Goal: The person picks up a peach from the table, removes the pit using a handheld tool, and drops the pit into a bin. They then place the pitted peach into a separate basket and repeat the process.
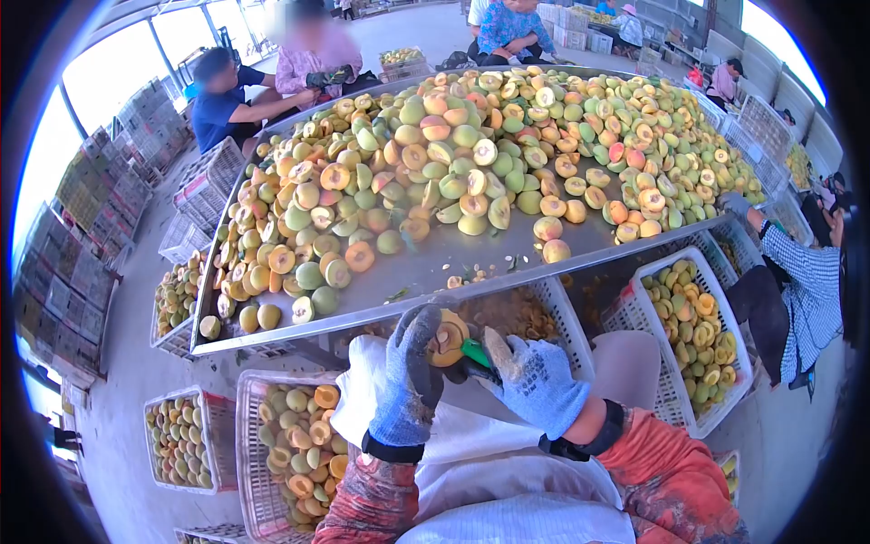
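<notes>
My left hand [408, 381], in a blue work glove with a dirty grey palm, is closed around a peach half [447, 338]. The cut orange face and brownish centre of the fruit show. Close on its right, my right hand [536, 376], also gloved, grips a green-handled tool [478, 352]. The tool's working end is at the fruit and mostly hidden, so its exact kind cannot be made out. Both hands are above my lap, just before the near edge of a metal table [435, 272]. A large heap of whole and halved peaches [417, 154] covers much of that table.
Crates of cut fruit stand at my left [249, 453] and right [634, 317]; another crate [584, 335] is partly under the table edge. A co-worker in a checked sleeve [802, 263] sits at the right. Other people [227, 104] work across the table. Stacked crates [54, 290] line the left.
</notes>
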Demonstrator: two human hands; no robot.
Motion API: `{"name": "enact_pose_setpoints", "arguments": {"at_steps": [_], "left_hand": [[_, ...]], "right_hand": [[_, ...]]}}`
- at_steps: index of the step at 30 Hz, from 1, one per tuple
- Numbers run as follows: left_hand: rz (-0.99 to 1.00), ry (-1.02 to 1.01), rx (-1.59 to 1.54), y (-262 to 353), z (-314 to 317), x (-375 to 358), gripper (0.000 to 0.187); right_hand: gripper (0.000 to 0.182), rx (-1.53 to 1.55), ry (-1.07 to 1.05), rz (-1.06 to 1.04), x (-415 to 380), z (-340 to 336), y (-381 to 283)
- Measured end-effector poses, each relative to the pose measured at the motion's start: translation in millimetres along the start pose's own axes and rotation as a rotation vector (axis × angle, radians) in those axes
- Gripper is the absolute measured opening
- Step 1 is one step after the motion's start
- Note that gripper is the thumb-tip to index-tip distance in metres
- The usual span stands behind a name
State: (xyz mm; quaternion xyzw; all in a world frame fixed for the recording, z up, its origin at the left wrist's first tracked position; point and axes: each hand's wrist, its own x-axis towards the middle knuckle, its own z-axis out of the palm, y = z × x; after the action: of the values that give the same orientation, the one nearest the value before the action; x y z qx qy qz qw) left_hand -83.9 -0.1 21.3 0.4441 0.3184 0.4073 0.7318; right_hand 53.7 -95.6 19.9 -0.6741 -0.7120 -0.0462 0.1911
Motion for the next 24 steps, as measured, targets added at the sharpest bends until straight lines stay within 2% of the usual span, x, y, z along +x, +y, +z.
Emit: {"name": "enact_pose_setpoints", "arguments": {"at_steps": [2, 4, 8, 10, 11, 13, 14, 15, 18, 19, 21, 22, 23, 24], "left_hand": [[0.057, 0.032, 0.007, -13, -9, 5, 0.037], [0.168, 0.083, 0.229, -19, -14, 7, 0.036], [0.282, 0.075, 0.327, -2, 3, -5, 0.035], [0.179, 0.078, 0.239, 0, 4, -10, 0.033], [0.236, 0.067, 0.218, 2, 7, -10, 0.029], [0.232, 0.057, 0.228, 17, 19, -22, 0.027], [0.253, 0.129, 0.381, 20, 23, -26, 0.023], [0.256, 0.137, 0.382, 21, 21, -25, 0.023], [0.284, 0.08, 0.574, 15, 13, -20, 0.022], [0.291, 0.079, 0.576, 11, 12, -16, 0.022], [0.128, 0.113, 0.241, -1, 13, -8, 0.024], [0.15, 0.143, 0.148, -11, 12, -4, 0.024], [0.151, 0.143, 0.145, -18, 12, 1, 0.024], [0.161, 0.159, 0.093, -23, 11, 5, 0.024]], "right_hand": [[0.053, 0.014, 0.059, -0.043, 1, 1, -1], [0.051, 0.004, 0.075, -0.048, 0, 1, -2], [0.05, -0.067, 0.007, -0.04, -6, 6, -7], [0.049, 0.161, -0.064, 0.009, -11, 9, -10], [0.049, 0.203, -0.124, 0.067, -12, 4, -17], [0.04, 0.402, -0.022, 0.102, -10, -8, -29], [0.037, 0.504, 0.009, 0.105, -10, -10, -31], [0.037, 0.508, 0.006, 0.097, -8, -9, -29], [0.04, 0.678, -0.185, 0.151, -5, 0, -11], [0.04, 0.677, -0.179, 0.147, -2, 3, -4], [0.041, 0.57, -0.306, 0.181, 2, 5, 7], [0.046, 0.469, -0.365, 0.222, 3, 5, 6], [0.046, 0.466, -0.366, 0.221, 1, 8, 4], [0.049, 0.33, -0.219, 0.215, -4, 13, 1]]}}
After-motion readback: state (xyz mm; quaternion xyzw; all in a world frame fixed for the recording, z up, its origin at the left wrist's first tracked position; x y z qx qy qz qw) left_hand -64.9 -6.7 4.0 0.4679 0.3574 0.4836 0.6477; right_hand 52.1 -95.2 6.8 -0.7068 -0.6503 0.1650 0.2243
